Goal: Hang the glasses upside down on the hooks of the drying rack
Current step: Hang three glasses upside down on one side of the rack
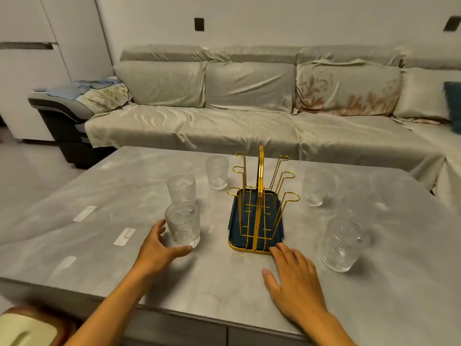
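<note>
A drying rack with gold wire hooks and a dark blue tray stands mid-table; all its hooks are bare. Several clear ribbed glasses stand upright around it. To its left are a near glass, one behind it and a far one. To its right are a far glass, a blurred middle one and a near one. My left hand curls around the base of the near left glass, fingers apart. My right hand lies flat, fingertips at the tray's near right corner.
The grey table ends at a near edge just below my wrists. White strips lie on its left part. A covered sofa runs behind the table. A cream object sits at the bottom left corner.
</note>
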